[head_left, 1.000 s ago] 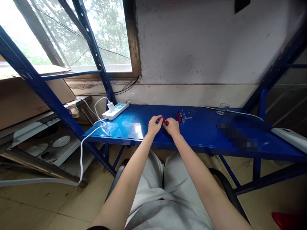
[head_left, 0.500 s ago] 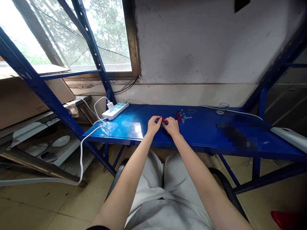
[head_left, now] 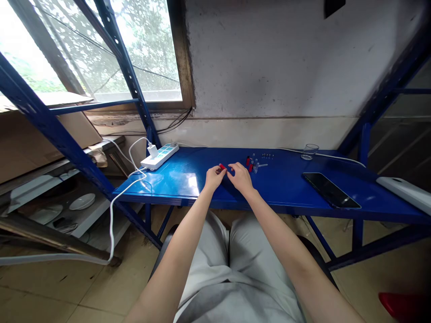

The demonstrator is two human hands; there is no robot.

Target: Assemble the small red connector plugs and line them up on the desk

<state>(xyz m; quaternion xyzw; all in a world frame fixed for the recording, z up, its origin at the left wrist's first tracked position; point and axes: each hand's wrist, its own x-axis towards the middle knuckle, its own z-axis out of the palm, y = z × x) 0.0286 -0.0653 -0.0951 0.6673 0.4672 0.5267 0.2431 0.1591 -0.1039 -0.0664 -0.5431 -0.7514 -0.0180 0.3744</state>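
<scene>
Red and small, a slim piece (head_left: 222,167) sits pinched between the thumb and forefinger of the left hand (head_left: 214,176), just above the blue table (head_left: 283,186) near its front edge. Opposite, the right hand (head_left: 241,176) is close by, apart from the red piece; its thumb and forefinger are bent towards the left hand with a small gap between them, and whether they grip anything tiny I cannot tell.

Just beyond the right hand lies a loose cluster: two red-and-black pieces (head_left: 251,167) and several clear pieces (head_left: 256,166), some of them touching. Behind and to the right of these, small shiny bits (head_left: 268,156) form a short row. Farther right, a clear glass (head_left: 309,152) stands upright near the back edge, in front of a pale cable, and a dark phone (head_left: 332,190) lies flat, set at a slant. At the table's left end rests a white power strip (head_left: 160,156) with a white plug (head_left: 152,150) in it.
</scene>
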